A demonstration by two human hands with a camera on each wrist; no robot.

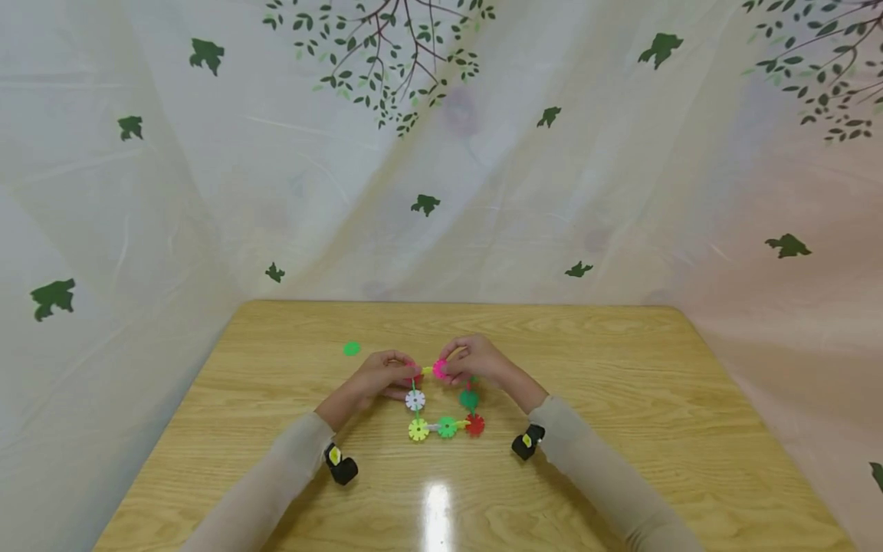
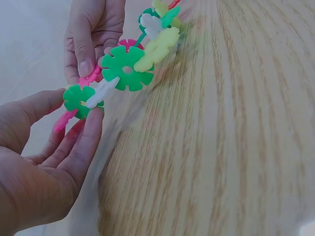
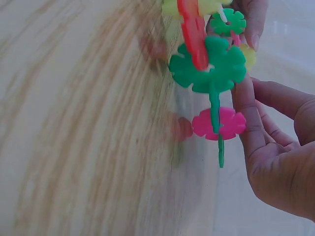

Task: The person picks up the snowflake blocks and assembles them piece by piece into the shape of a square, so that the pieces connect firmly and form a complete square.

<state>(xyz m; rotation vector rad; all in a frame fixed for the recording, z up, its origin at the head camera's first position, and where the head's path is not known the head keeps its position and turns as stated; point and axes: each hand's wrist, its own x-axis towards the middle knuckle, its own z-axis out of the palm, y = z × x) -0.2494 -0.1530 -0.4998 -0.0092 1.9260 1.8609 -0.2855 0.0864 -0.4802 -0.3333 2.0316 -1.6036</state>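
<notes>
Notched, flower-shaped plastic discs are slotted together into a roughly rectangular frame. On its near side are a yellow disc [image 1: 418, 429], a green disc [image 1: 447, 427] and a red disc [image 1: 474, 425]. A white disc [image 1: 415, 400] stands on the left side, a dark green disc [image 1: 469, 399] on the right. My left hand [image 1: 386, 373] grips the far left corner, its thumb and fingers around a green disc [image 2: 74, 96]. At the far side my right hand [image 1: 472, 359] pinches a bright pink disc [image 1: 439, 369]; its fingers partly hide the far right corner.
One loose green disc [image 1: 352, 348] lies on the wooden table [image 1: 586, 353], beyond the left hand. Each wrist wears a small black camera [image 1: 340, 464]. Behind the table hangs a pale cloth [image 1: 331, 192] printed with leaves and branches.
</notes>
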